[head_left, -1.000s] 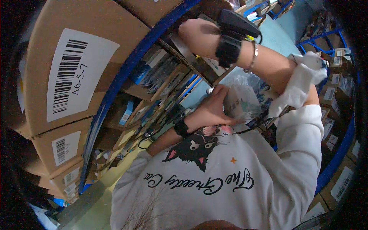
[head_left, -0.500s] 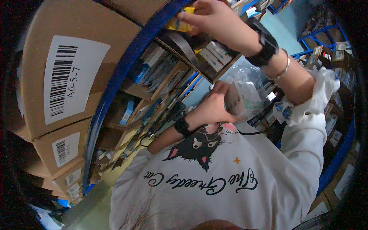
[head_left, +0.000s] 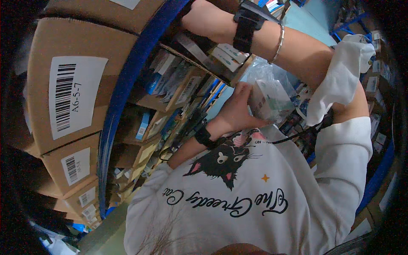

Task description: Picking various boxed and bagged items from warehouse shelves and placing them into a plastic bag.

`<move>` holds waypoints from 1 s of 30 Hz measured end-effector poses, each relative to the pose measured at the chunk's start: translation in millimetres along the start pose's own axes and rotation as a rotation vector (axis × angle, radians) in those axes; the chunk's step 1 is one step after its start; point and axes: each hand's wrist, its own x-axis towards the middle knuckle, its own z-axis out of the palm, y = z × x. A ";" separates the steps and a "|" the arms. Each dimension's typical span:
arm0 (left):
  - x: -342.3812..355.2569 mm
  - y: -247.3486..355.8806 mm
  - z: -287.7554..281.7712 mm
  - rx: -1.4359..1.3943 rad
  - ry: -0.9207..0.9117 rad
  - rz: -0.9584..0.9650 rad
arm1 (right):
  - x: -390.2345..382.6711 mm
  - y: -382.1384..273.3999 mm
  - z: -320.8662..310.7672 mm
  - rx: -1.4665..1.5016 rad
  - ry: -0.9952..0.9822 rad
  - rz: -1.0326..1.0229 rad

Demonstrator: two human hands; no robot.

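Note:
In my left hand point(head_left: 233, 108), a white box point(head_left: 272, 97) is gripped from its left side, thumb below and fingers above. A clear plastic bag point(head_left: 259, 70) covers it and bunches above it. My right hand point(head_left: 208, 21) reaches across the top into the shelf, past the blue upright. Its fingers are hidden there, so what they touch does not show. Just below my right wrist, small white boxes point(head_left: 229, 55) stand in an open cardboard bin point(head_left: 236, 75).
Labelled brown cartons point(head_left: 36, 80) fill the left side behind a curved blue shelf upright point(head_left: 123, 89). More bins hold blue and white packages point(head_left: 159, 76) in clear wrap. Racks with cartons point(head_left: 374, 85) stand on the right. A black cord point(head_left: 293, 137) runs by my right elbow.
My right hand has moved left and deeper into the shelf; the yellow packet at its fingers is out of sight. My left hand still holds the bagged box.

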 end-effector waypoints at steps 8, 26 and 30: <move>-4.2 -3.6 -0.6 0.031 0.062 0.033 | -30.5 -68.7 -80.5 1.290 0.355 1.076; -3.7 -4.4 -2.9 -0.093 0.035 0.031 | 3.5 -57.3 -52.0 1.169 -0.037 0.608; -0.7 -6.0 0.8 -0.022 0.022 0.050 | 18.1 -55.5 -4.2 1.100 0.213 0.527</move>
